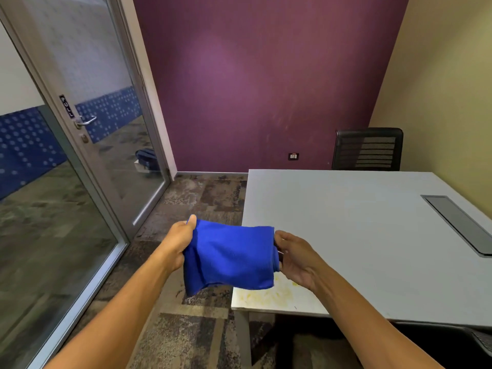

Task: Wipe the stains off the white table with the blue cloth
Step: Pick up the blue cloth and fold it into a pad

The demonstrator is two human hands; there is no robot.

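Both hands, left (179, 242) and right (298, 259), grip a blue cloth (230, 258) above yellow stains (269, 295) on the white table's (359, 235) near-left corner; purple wall (253, 75) far.

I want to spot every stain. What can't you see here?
Head view:
- Yellowish stains on the white table: partly covered by the blue cloth.
- Left hand and right hand: some fingers hidden behind the cloth.
- Black mesh chair: bottom hidden behind the table.
- Table's right side: cut off by the edge.
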